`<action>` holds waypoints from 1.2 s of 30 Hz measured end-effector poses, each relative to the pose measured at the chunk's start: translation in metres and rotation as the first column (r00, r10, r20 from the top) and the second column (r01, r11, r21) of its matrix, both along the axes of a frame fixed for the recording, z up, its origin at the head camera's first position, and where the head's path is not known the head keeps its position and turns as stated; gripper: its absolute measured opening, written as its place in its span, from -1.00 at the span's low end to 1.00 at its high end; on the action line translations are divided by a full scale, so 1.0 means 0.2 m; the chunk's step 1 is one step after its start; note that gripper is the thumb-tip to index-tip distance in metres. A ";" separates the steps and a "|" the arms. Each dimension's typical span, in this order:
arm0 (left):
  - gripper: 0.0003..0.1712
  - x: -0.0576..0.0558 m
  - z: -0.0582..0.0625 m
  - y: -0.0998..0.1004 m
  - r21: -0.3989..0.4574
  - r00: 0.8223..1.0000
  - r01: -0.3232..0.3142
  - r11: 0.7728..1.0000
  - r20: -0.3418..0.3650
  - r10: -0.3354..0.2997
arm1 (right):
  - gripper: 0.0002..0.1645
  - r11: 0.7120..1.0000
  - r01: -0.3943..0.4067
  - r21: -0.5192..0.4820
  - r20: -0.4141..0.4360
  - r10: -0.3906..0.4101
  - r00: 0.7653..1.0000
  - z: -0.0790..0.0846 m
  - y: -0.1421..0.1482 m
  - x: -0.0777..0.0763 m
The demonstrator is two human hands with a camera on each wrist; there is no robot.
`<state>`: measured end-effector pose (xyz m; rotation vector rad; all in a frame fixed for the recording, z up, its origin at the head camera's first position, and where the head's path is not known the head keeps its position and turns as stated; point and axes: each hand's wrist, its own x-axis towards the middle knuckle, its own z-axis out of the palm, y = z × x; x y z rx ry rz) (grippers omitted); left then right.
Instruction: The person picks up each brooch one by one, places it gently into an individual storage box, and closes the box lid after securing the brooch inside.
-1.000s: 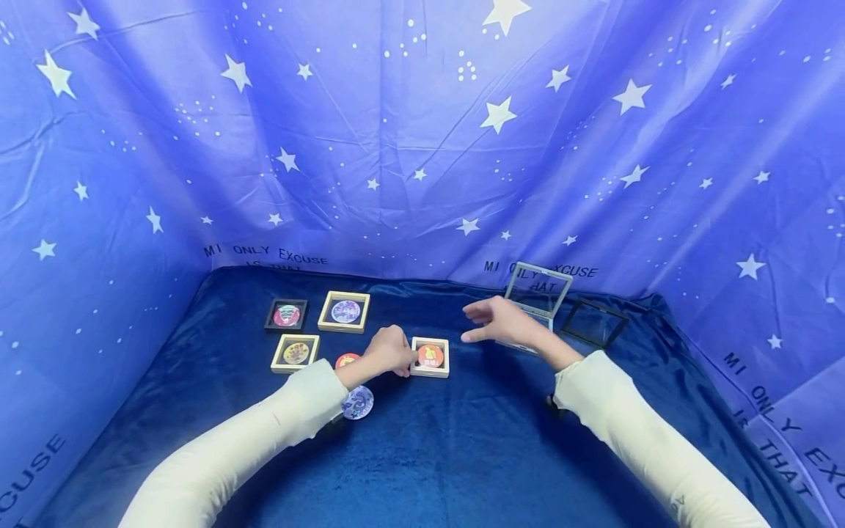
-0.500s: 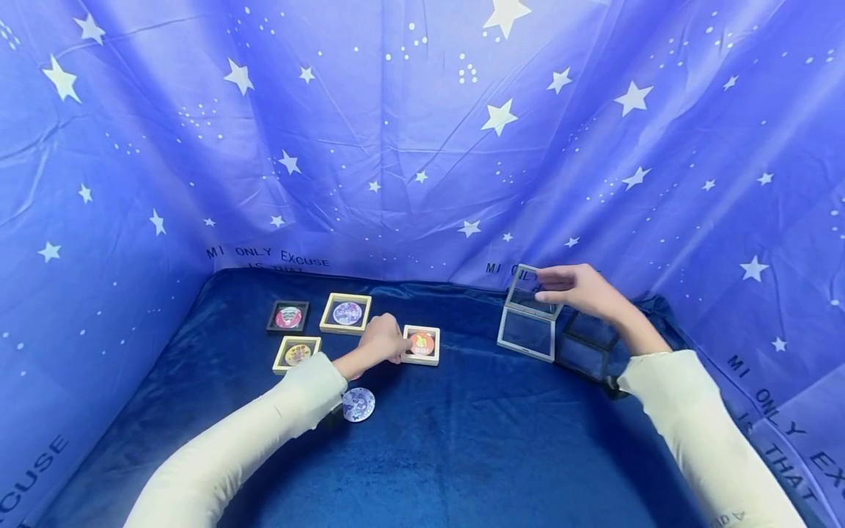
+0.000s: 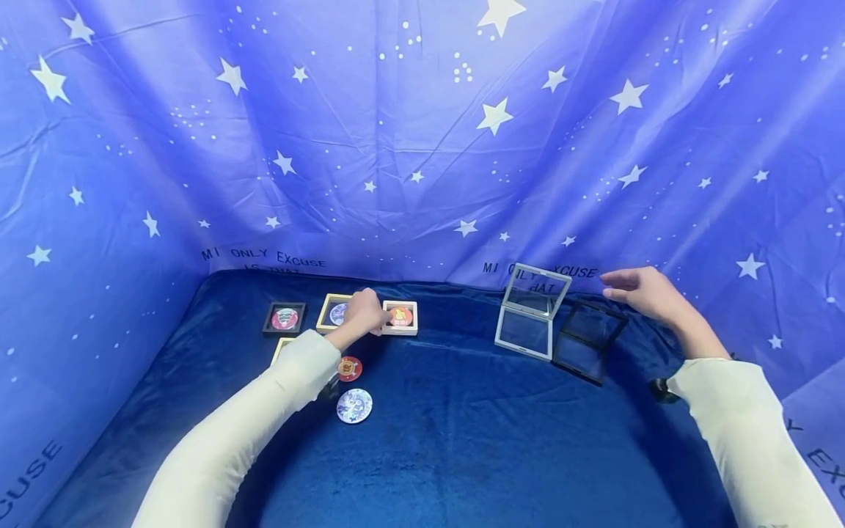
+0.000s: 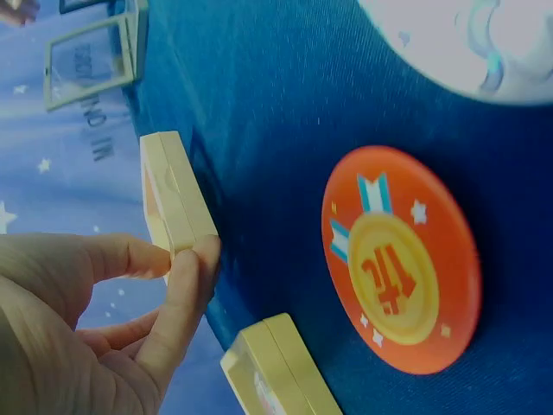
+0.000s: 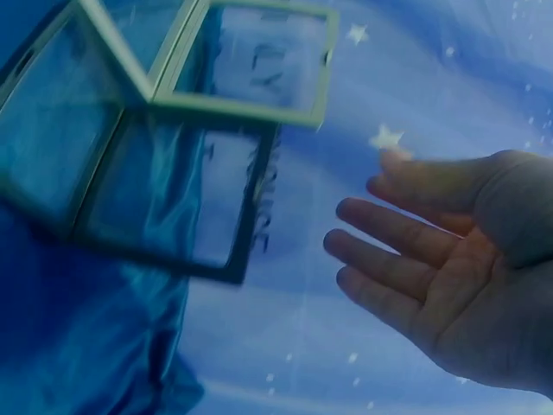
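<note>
Cream frame [image 3: 400, 332]: is occupying the rear of the tabletop [image 3: 462, 455], just right of yellow frame #1 [image 3: 322, 312]; enclosing an orange disc [image 3: 400, 317]. Contact w/ cloth: can't tell.
L grip: L hand [image 3: 364, 309] is pinching the cream frame's near-left edge, thumb opposing fingertips, no slack visible. Edge hold is prob. keeping skin off the clear centre, so the disc is staying visible.
R grip: R hand [image 3: 650, 293] is hovering past the black open frame [image 3: 577, 375], fingers loosely extended, thumb spread; holding nothing, touching nothing.
Filled frames: black frame [image 3: 282, 333] w/ red-green disc [image 3: 285, 318], yellow frame #1 w/ blue disc [image 3: 337, 314], and yellow frame #2 [image 3: 282, 342] are lying at left. #2 is mostly hiding behind the L sleeve [image 3: 251, 403]. Close spacing is prob. grouping filled units apart from hinged-open ones.
Loose discs: red disc [image 3: 350, 369] and blue-white disc [image 3: 354, 406] are lying face up on the near side, separate, outside any frame; prob. sitting there for easy L reach.
Hinged pair: grey frame [image 3: 524, 351] and black open frame are standing side by side at right, one panel flat, one tilting up. Spread panels are prob. leaving both clear films accessible; backdrop [image 3: 422, 147] lettering is showing thru the grey one.
</note>
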<state>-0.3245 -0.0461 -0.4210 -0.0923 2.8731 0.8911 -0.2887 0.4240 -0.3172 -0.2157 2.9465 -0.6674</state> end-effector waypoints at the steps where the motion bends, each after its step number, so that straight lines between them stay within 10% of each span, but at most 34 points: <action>1: -0.71 -0.01 0.00 0.00 -0.001 1.000 -0.003 1.000 0.006 0.003 | -0.40 1.000 -0.004 0.017 0.000 0.004 1.000 -0.01 0.02 0.00; 36: -0.61 -0.08 -0.02 -0.02 -0.089 0.999 -0.001 0.996 -0.051 -0.003 | -0.57 0.992 -0.010 0.123 0.120 -0.005 0.993 -0.18 0.18 -0.02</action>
